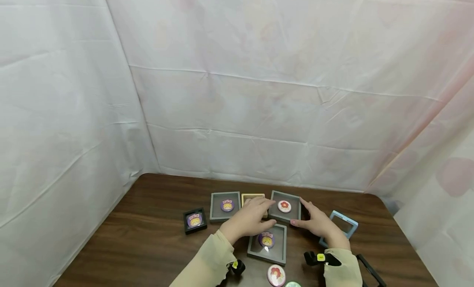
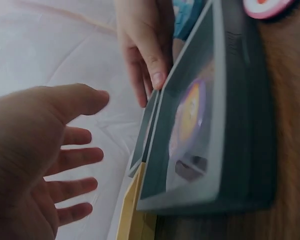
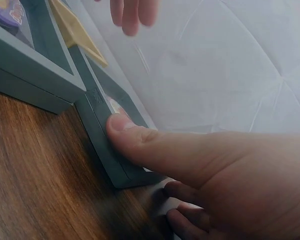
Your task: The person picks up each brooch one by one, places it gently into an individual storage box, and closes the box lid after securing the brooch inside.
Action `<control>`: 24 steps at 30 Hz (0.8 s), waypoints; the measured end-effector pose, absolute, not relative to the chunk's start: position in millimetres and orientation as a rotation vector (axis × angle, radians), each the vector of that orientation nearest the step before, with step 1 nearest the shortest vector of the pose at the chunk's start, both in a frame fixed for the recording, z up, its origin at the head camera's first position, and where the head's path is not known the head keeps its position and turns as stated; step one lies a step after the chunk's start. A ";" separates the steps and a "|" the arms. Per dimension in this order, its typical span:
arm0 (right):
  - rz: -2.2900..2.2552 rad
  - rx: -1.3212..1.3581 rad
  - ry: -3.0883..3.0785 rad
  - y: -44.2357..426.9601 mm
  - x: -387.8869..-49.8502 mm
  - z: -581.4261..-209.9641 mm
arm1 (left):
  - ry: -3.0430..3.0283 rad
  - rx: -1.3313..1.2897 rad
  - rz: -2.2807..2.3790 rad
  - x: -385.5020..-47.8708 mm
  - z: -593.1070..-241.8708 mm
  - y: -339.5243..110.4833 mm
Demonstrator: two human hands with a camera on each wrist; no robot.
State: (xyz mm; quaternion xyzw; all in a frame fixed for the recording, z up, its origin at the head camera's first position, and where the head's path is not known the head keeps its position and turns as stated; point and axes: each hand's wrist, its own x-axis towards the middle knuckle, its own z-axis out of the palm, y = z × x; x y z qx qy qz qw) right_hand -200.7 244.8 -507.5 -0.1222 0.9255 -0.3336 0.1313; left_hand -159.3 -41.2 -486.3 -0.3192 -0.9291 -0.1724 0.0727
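My right hand (image 1: 320,221) holds the right side of a grey display frame (image 1: 275,200) with a red-flower button badge (image 1: 284,206) in it. Its thumb lies against the front edge, as the right wrist view shows, while the other fingers are round the right end. My left hand (image 1: 248,217) hovers with spread fingers just left of that frame, over a yellow frame (image 1: 253,195) that it partly hides; nothing is in its grasp. Nearer me lies a second grey frame (image 1: 275,253) with a purple cartoon badge (image 1: 266,239), close under the left thumb.
To the left are another grey frame (image 1: 216,207) and a small black frame (image 1: 196,230), each with a purple badge. A light-blue frame (image 1: 346,218) lies beneath the right wrist. A loose flower badge (image 1: 276,275) and a green one (image 1: 293,284) are near the front. White cloth (image 1: 237,106) hangs behind.
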 end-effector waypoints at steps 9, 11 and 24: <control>-0.947 -0.353 2.681 250.2 -204.2 -505.0 | -2.677 -1.091 -0.505 -143.7 -480.8 -48.3; -0.945 -0.355 2.686 250.8 -205.0 -505.1 | -2.657 -1.097 -0.524 -139.5 -481.2 -51.1; -0.947 -0.337 2.688 258.3 -201.8 -509.2 | -2.589 -1.129 -0.596 -111.8 -499.0 -55.9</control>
